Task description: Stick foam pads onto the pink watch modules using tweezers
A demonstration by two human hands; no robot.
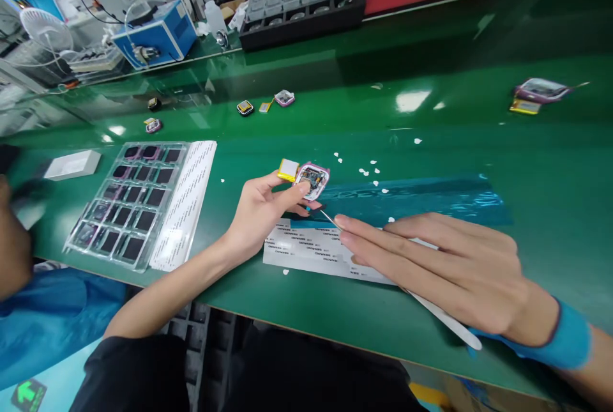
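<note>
My left hand is closed on an opened smartwatch case with a purple rim, the thumb pressed on the circuit board inside. A battery with yellow edges sticks out on the case's left side, by my fingers. In my right hand is a pair of metal tweezers, its tip just below the case, near my left fingertips. A small dark piece shows at that tip, too small to make out. Beneath both hands lie a printed white sheet of labels and a strip of blue film.
Left stands a clear tray of dark square screens, beside white sheets and a white box. Small white bits are scattered about. More watch cases lie farther back. A co-worker's arm is at far left.
</note>
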